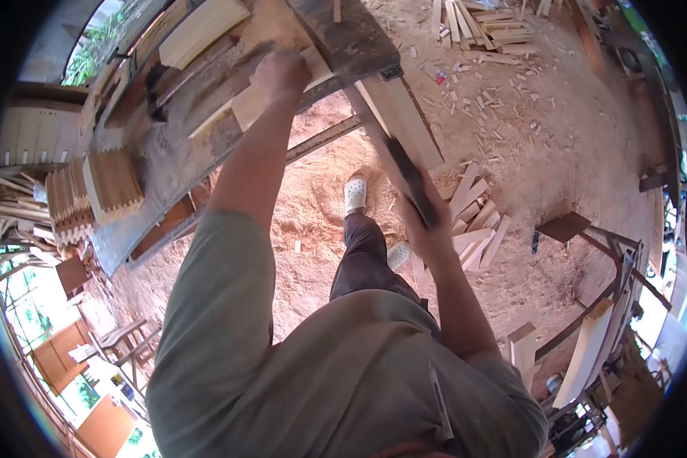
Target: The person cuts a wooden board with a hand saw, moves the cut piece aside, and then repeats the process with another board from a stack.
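Observation:
My left hand (281, 75) is closed in a fist on top of a pale wooden board (249, 108), which lies along the edge of the workbench (168, 156). In my right hand (429, 226) is the dark, straight handle of a handsaw (411, 177). Its long, thin blade is smeared by motion and runs up to the bench corner, just right of the board's end. My right fingers wrap round the handle; the blade's tip overlaps the dark bench top in this view.
Notched wooden blocks (113, 183) stand at the bench's left end, and a thick plank (202, 30) lies at its back. A wide board (401, 118) slants below the bench corner. Cut wood pieces (477, 221) lie on the sawdust-covered floor (546, 172), with another pile (485, 29) farther off.

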The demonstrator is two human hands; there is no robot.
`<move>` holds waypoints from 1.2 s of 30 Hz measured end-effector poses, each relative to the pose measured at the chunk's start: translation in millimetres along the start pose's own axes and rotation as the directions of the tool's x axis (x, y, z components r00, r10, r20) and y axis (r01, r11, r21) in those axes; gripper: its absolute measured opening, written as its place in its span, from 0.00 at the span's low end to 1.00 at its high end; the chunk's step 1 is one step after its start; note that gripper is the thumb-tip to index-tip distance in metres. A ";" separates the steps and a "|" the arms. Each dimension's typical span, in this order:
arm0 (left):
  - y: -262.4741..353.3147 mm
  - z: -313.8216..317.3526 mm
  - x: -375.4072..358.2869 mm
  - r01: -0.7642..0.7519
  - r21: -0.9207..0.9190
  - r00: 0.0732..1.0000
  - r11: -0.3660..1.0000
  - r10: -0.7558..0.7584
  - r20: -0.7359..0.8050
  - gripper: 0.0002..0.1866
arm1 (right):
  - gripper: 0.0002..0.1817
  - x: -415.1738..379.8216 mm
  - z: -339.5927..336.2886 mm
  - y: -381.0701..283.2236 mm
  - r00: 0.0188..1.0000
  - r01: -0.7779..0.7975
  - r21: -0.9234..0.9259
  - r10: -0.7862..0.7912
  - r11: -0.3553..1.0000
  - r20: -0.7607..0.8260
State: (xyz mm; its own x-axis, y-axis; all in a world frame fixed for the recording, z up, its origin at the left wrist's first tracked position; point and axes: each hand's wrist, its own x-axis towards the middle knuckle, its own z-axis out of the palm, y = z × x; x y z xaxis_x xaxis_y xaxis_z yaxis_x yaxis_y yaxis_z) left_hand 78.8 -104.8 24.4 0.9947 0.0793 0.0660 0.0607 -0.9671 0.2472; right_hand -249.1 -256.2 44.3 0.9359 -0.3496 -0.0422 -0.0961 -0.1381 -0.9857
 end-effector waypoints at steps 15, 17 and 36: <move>3.5 -5.2 -0.7 0.077 0.079 0.996 0.994 -0.073 -0.052 0.21 | 0.29 53.8 20.7 -21.1 0.997 -0.080 0.161 0.075 0.984 0.036; 1.7 -4.0 -0.9 0.076 0.073 0.997 0.994 -0.073 -0.040 0.21 | 0.29 62.4 27.4 -21.6 0.999 0.024 0.110 -0.028 0.994 0.031; -2.3 2.4 -2.4 0.075 0.010 0.997 0.997 -0.075 -0.005 0.22 | 0.26 119.9 49.4 -32.7 0.992 -0.034 0.026 0.030 0.999 0.119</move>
State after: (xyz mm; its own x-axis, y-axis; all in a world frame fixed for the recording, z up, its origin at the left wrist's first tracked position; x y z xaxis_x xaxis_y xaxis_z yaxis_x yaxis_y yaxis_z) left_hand 76.5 -103.4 21.4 0.9869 0.1525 0.0526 0.1356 -0.9609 0.2413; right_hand -117.0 -247.8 63.4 0.9663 -0.2408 -0.0913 -0.1189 -0.1024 -0.9876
